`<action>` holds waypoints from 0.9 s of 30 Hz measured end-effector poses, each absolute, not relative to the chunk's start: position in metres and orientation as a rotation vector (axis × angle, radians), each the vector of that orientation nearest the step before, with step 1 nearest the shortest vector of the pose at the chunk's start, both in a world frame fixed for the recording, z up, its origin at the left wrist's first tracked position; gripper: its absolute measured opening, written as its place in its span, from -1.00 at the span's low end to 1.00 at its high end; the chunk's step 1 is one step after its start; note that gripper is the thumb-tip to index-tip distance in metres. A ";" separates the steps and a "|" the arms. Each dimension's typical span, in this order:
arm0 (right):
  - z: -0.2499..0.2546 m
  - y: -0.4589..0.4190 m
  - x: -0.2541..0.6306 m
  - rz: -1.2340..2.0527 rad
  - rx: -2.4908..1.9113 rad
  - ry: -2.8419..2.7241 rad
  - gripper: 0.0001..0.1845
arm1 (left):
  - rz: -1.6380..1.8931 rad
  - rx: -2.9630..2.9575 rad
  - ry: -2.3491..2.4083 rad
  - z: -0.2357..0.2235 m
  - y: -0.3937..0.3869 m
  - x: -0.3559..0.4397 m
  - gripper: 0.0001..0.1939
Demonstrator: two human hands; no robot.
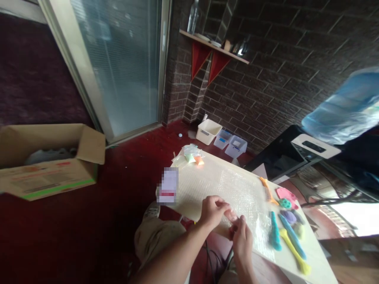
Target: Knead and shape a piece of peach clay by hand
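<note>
Over the table's near edge, my left hand (212, 213) pinches one end of a small pinkish, see-through piece (231, 215), perhaps a plastic packet; its exact kind is unclear. My right hand (242, 238) has its fingers closed at the other end of it. Bubble wrap (237, 189) covers much of the table beneath and beyond both hands. To the right of my right hand lie a teal stick-like piece (275, 232), a blue one (292, 236) and a yellow one (295, 251). An orange piece (268, 190) lies farther back.
Green (190, 158) and orange packets (199, 160) lie at the table's far left corner. Pink (287, 196) and purple pieces (288, 216) are on the right. Plastic bins (208, 132) stand by the wall, an open cardboard box (47, 177) on the floor at left.
</note>
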State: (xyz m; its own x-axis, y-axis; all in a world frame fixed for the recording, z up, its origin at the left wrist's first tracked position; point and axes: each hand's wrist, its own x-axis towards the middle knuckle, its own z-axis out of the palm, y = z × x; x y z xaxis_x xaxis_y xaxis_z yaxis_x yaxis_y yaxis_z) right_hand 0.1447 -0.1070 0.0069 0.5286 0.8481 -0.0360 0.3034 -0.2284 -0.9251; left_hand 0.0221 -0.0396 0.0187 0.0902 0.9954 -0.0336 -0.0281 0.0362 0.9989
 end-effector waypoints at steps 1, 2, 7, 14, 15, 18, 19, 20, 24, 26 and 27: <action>0.006 -0.107 0.146 0.694 -1.767 -0.968 -0.17 | 1.126 1.181 1.136 0.018 -0.039 0.022 -0.83; 0.006 -0.107 0.147 0.710 -1.751 -0.962 -0.17 | 1.118 1.169 1.126 0.017 -0.039 0.021 -0.81; 0.005 -0.107 0.150 0.751 -1.753 -0.935 -0.18 | 1.037 1.167 1.056 0.012 -0.035 0.018 -0.79; 0.007 -0.110 0.143 0.720 -1.743 -0.884 -0.25 | 0.970 1.240 0.885 0.001 -0.032 0.025 -0.79; 0.007 -0.109 0.141 0.722 -1.729 -0.875 -0.25 | 0.986 1.248 0.871 0.001 -0.033 0.025 -0.79; 0.004 -0.105 0.139 0.754 -1.688 -0.869 -0.27 | 1.054 1.246 0.885 0.001 -0.034 0.024 -0.82; 0.003 -0.104 0.139 0.763 -1.676 -0.857 -0.27 | 1.075 1.242 0.898 0.001 -0.034 0.023 -0.82; 0.002 -0.103 0.139 0.772 -1.662 -0.841 -0.28 | 1.093 1.237 0.912 0.002 -0.034 0.022 -0.83; 0.002 -0.100 0.144 0.799 -1.608 -0.759 -0.34 | 1.141 1.188 0.962 0.003 -0.031 0.018 -0.81; 0.005 -0.099 0.146 0.827 -1.573 -0.734 -0.34 | 1.159 1.142 0.986 0.002 -0.029 0.018 -0.81; 0.006 -0.099 0.146 0.848 -1.556 -0.724 -0.34 | 1.165 1.116 0.995 0.002 -0.028 0.019 -0.81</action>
State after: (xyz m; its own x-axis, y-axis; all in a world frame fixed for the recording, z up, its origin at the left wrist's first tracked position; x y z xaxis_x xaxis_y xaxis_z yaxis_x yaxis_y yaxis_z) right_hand 0.1460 -0.0990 0.0060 0.5467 0.8280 -0.1250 -0.0062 -0.1453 -0.9894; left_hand 0.0190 -0.0279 0.0021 0.1380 0.9902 -0.0206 -0.1747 0.0448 0.9836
